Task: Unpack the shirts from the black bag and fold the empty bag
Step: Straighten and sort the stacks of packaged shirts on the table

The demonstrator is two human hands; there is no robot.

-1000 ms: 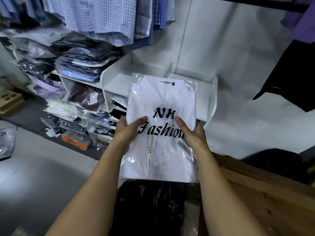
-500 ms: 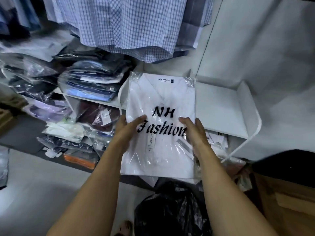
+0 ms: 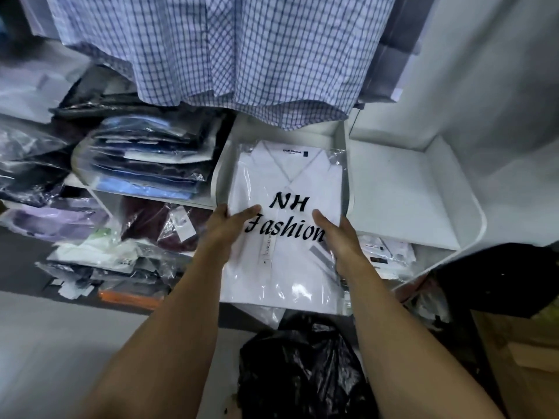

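At the white shelf (image 3: 393, 192), the left hand (image 3: 225, 228) and right hand (image 3: 338, 237) pinch the bagged white shirt (image 3: 287, 182) by its side edges, thumbs on top, collar end inside a compartment. It seems light and flat, and its plastic sleeve is likely slippery, so mid-edge grips suit. The black bag (image 3: 302, 373) lies crumpled below.

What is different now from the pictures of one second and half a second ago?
The packed shirt went forward, away from the person: its collar end is now in the left compartment of the white shelf, while the lower half sticks out. Nothing was let go: the left hand and right hand hold its sides as before, thumbs on top. The black bag stays below the arms.
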